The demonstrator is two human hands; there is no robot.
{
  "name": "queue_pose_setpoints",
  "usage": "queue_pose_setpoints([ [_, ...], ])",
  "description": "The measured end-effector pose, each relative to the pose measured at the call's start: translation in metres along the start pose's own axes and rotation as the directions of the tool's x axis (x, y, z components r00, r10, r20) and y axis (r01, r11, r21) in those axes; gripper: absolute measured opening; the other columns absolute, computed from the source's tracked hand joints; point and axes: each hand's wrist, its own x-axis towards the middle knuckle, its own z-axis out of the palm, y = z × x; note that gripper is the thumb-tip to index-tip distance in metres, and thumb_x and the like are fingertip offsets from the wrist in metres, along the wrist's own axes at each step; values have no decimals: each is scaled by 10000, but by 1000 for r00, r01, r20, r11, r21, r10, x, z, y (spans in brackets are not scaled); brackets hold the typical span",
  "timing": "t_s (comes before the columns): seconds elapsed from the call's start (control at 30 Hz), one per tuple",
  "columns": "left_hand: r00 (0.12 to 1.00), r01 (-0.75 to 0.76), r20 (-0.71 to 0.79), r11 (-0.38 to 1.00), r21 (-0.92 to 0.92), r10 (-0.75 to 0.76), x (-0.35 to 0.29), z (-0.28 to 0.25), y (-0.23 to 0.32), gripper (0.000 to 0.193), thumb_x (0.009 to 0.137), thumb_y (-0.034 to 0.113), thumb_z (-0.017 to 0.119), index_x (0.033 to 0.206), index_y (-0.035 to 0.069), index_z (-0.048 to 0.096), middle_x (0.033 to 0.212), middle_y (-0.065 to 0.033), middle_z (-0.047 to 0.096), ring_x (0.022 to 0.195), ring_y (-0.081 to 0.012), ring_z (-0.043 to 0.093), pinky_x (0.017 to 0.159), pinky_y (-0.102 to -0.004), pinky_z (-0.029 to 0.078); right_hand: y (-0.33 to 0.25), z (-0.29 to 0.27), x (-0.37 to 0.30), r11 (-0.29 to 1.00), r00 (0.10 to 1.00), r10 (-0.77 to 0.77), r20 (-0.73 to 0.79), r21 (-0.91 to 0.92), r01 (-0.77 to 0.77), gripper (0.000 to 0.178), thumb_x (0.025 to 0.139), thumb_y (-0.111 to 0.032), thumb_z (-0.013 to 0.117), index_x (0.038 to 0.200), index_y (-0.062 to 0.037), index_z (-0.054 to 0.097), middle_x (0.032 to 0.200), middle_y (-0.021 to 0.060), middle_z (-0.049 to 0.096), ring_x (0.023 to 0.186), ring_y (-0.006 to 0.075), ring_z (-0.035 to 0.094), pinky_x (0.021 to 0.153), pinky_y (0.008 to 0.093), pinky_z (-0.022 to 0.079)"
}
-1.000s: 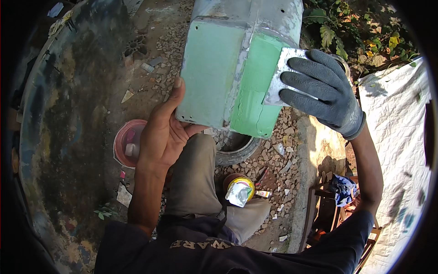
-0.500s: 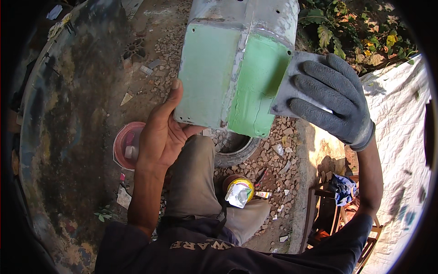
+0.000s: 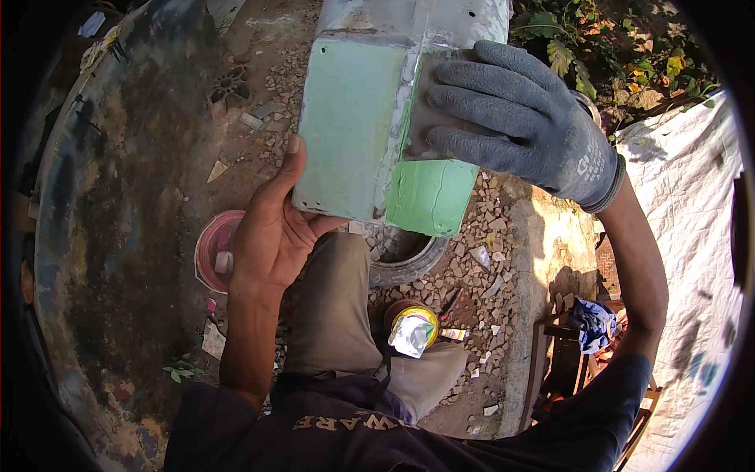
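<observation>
here's the bare left hand point(image 3: 275, 224), palm turned upward, thumb extended, fingers partly hidden, its forearm point(image 3: 253, 330) nearly upright; and across, the right hand in a dark grey fabric glove point(image 3: 531, 122) reaches leftward, fingers long and slightly spread, elbow bent outward.

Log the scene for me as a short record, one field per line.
Left hand: bare, grip on lower left edge of boxy grey-and-green shell, apparently metal
Right hand: grey-gloved, grip on flat, thin grey plate
Plate position: over the shell's brighter green right face
Lower centre: yellow-rimmed round tin, silvery sheet across it
Left side: pink round bucket
Right side: wrinkled white sheet
</observation>
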Motion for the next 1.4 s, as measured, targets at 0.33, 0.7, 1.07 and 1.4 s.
queue_pose_setpoints([
  [0.33,1000,12,2,1000,-1,-12,0,1,2,568,1125,379,510,1502,-43,457,1413,-226,642,1270,-319,676,1071,-497,603,-13,-8,-27,996,996,82,28,-25,-82,551,758,-160,716,1304,-234,697,1425,48,655,1337,305,620,1122,473,526],
  [0.7,1000,19,-7,1000,-22,-19,3,-4,0,529,1102,355,575,1504,20,496,1426,-142,644,1248,-264,693,1004,-438,639,-42,-33,-64,984,981,174,83,-51,-170,565,737,-135,796,1291,-202,713,1366,60,686,1316,336,635,1115,510,529],
  [1.07,1000,1,11,1000,0,-1,3,2,3,529,1129,358,505,1478,-39,488,1378,-220,668,1238,-305,697,1038,-470,627,-21,-15,26,1000,1000,18,9,-12,-18,525,776,-188,711,1296,-262,706,1413,46,649,1356,331,603,1131,501,501],
  [1.4,999,-18,46,1000,-2,18,6,3,4,537,1134,359,489,1482,-50,470,1381,-226,662,1229,-315,700,1017,-475,640,-28,-4,1,998,998,65,-1,3,-65,489,756,-186,735,1239,-254,697,1414,39,650,1362,327,591,1089,504,530],
])
